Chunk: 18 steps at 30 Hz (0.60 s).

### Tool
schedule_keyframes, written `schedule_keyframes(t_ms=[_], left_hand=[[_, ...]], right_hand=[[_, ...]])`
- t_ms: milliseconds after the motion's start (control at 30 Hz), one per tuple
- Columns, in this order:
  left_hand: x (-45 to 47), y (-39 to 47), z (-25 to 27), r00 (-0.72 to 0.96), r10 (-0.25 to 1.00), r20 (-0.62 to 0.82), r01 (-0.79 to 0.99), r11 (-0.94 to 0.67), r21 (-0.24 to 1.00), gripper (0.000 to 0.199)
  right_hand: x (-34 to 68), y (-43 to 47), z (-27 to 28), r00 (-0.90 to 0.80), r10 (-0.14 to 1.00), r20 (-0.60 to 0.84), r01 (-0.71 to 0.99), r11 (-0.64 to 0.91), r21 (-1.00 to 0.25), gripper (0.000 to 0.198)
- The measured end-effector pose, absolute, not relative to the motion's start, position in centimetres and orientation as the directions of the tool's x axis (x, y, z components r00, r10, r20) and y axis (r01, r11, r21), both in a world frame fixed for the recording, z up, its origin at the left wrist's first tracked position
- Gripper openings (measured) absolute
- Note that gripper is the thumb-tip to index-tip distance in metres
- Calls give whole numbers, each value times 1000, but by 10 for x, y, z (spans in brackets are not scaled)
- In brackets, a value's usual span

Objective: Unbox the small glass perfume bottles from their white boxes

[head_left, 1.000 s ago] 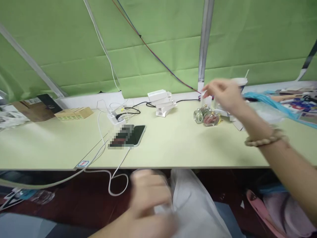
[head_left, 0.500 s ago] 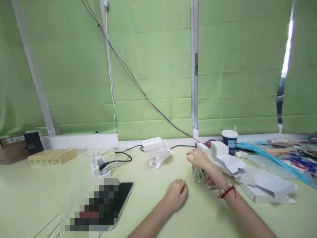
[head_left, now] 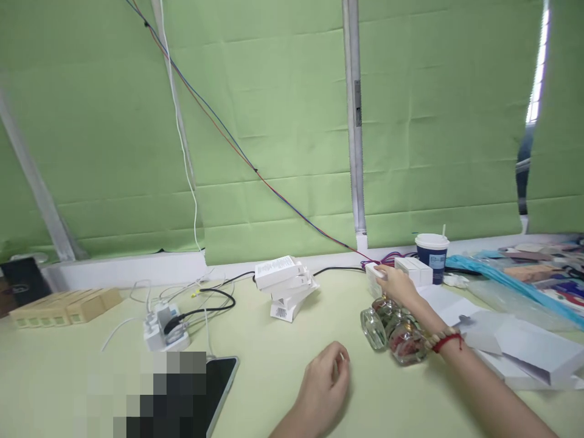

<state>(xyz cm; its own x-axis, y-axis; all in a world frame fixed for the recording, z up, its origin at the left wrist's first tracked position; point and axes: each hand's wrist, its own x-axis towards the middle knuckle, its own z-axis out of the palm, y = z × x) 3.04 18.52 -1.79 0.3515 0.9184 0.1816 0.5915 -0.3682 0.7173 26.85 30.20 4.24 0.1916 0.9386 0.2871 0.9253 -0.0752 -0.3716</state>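
My right hand [head_left: 398,285] reaches to the back of the table. Its thumb and fingers close over a small white box [head_left: 373,281], which they partly cover. Below that wrist stand several clear glass jars; the left one [head_left: 374,328] is tilted, and the front one [head_left: 407,345] shows something reddish inside. My left hand [head_left: 325,380] rests on the table to the left of the jars. Its fingers are loosely curled and hold nothing.
White boxes [head_left: 418,272] and a dark blue cup [head_left: 432,257] stand behind my right hand. Folded white cardboard [head_left: 524,344] lies to its right. A pile of white cartons [head_left: 278,274], a power strip [head_left: 159,325] and a tablet [head_left: 221,377] are to the left.
My right hand has moved from above the jars to the white box and closed on it. The jars show more fully. My left hand stays on the table, its fingers looser.
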Motion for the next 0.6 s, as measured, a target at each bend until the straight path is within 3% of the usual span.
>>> schedule_keyframes(t_ms=[233,367,433,500,600], left_hand=[[27,188,-20,104,984,147,362,-175,916,19],[29,188,-21,-15,984,176,357,-160,921,51],[29,187,-21,-72,973,217,344,-180,921,74],[28,188,-19,-99,962,255,325,-211,922,87],[23,189,-17,-110,961,254,297,-212,931,76]], right_hand=[[257,295,56,132,885,446,869,113,-482,44],[223,272,80,42,783,620,772,369,-518,48],[201,259,83,-62,803,593,689,465,-557,46],[180,248,79,-201,857,475,588,493,-641,50],[163,235,71,-446,842,304,477,511,-715,63]])
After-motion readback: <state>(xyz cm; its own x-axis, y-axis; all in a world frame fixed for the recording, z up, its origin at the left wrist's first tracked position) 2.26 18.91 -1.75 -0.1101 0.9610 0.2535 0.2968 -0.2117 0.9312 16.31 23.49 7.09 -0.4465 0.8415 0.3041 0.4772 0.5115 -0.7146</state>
